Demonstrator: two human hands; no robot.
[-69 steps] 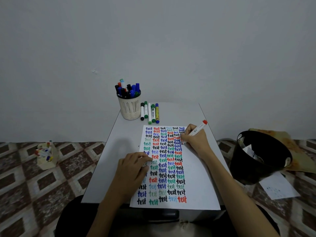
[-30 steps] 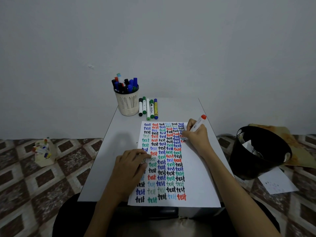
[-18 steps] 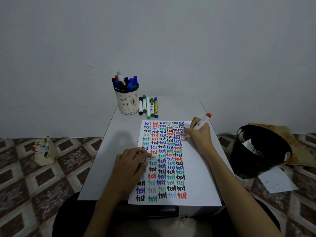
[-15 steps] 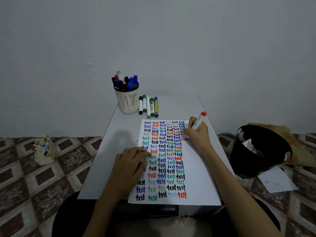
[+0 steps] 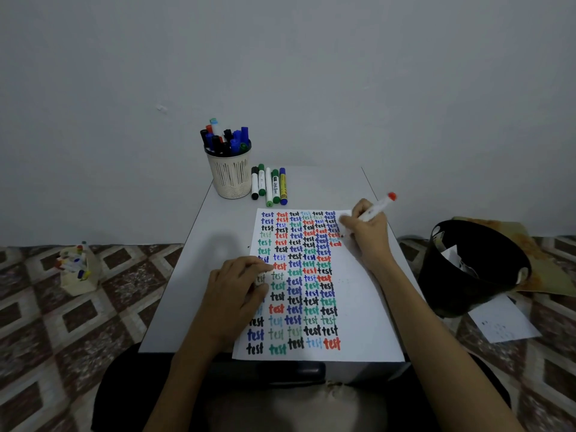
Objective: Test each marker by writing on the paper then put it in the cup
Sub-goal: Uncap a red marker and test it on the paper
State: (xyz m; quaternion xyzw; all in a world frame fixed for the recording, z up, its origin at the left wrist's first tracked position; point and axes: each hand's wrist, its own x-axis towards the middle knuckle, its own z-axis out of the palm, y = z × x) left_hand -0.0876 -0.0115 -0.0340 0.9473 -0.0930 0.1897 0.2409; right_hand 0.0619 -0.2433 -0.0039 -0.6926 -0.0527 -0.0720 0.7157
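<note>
The person's left hand (image 5: pixel 234 294) is lying palm down, its fingers (image 5: pixel 249 265) loosely curled and pointing toward the right, the knuckles raised a little. Its bare forearm is running back and down toward the body. The right hand (image 5: pixel 365 229) is reaching farther forward, fingers bunched in a writing grip around a white marker with a red end (image 5: pixel 376 207), which is slanting up and away to the right. The right wrist is bending slightly inward, and the bare right forearm is stretching diagonally back toward the lower right.
</note>
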